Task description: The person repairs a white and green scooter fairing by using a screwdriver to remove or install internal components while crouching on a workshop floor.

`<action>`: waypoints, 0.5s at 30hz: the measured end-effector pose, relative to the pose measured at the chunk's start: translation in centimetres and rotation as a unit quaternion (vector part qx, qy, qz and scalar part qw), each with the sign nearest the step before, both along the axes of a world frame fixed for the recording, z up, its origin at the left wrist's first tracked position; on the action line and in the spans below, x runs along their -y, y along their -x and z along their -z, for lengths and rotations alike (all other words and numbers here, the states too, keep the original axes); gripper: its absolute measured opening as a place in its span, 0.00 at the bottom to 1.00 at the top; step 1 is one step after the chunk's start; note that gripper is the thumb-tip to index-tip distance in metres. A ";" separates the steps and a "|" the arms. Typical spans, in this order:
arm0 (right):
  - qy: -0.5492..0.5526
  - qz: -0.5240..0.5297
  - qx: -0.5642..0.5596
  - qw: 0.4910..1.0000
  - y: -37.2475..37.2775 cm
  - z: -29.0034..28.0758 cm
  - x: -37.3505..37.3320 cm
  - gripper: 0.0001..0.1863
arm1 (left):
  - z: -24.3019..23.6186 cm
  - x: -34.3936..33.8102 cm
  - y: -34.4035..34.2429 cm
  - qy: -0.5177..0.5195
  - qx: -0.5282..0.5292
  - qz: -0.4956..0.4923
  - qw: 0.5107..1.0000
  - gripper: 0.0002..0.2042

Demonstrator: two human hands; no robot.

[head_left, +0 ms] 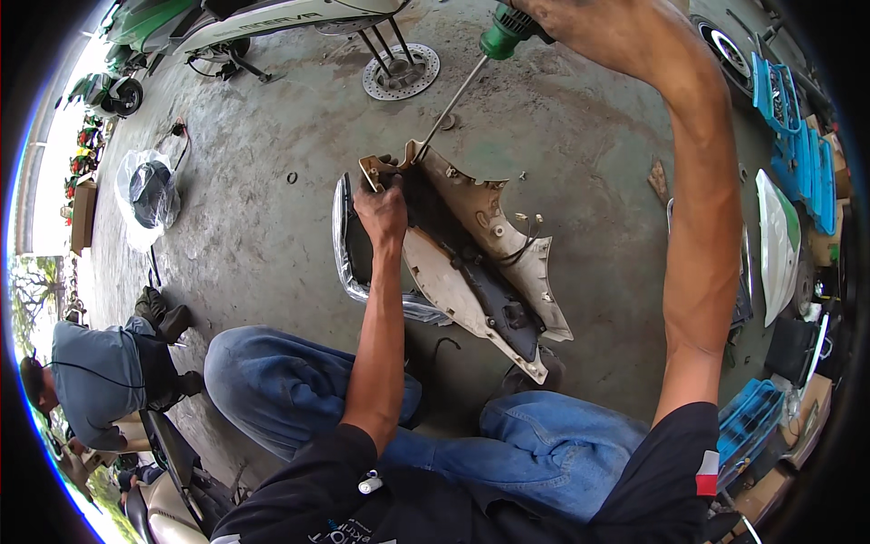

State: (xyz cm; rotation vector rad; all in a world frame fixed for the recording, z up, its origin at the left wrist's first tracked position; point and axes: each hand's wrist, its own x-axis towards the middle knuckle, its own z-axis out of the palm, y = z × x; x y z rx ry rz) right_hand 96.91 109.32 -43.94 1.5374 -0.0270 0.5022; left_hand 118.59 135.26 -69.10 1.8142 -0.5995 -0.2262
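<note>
Wkshp: m/bike (111,94), brake disc (397,83), s/driver (498,42).

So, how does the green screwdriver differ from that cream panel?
The screwdriver is slim and straight; the panel is broad, with notched edges. The screwdriver's handle is green, while the panel is cream with a dark middle. The right hand holds the screwdriver; the left hand grips the panel's upper end. Both are held, and they appear to meet there.

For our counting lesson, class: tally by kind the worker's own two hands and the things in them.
Hands, left hand and right hand: 2
Green tool: 1
Panel: 1
Total: 4
</note>
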 end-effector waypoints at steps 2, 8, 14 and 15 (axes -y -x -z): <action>-0.365 -0.132 -0.021 0.922 -0.9 -3.5 -2.7 0.36 | -0.2 -0.7 -0.4 -0.010 -0.002 -0.002 1.000 0.15; -0.814 0.214 -0.021 0.540 -1.1 -8.0 -6.8 0.38 | -0.4 -0.5 0.2 -0.016 0.004 -0.015 1.000 0.15; -0.674 -0.165 0.018 0.720 -3.5 -0.6 -2.8 0.43 | -2.1 -0.4 0.7 -0.048 0.009 -0.013 0.999 0.14; -0.651 -0.254 0.017 0.715 -4.1 -0.3 -2.2 0.42 | -1.9 -0.1 1.0 -0.045 0.007 -0.010 0.999 0.14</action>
